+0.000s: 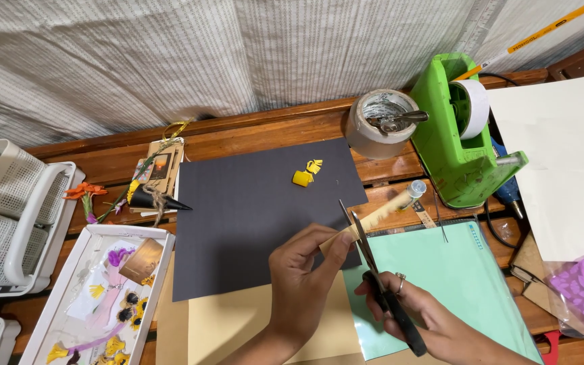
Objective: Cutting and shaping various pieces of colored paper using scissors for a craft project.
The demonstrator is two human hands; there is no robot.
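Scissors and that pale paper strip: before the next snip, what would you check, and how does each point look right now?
1. Paper strip pinched by the left hand: ok.
2. Scissors gripped by the right hand: ok.
3. Blades open around the strip: ok.
4. Left fingertips away from the blades: cannot tell, they look very close.
5. Black sheet beneath to catch cuttings: ok.

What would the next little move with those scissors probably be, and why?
Probably closing the scissors for a snip: the right hand holds them with blades parted around the pale paper strip, which the left hand pinches steady above the black sheet.
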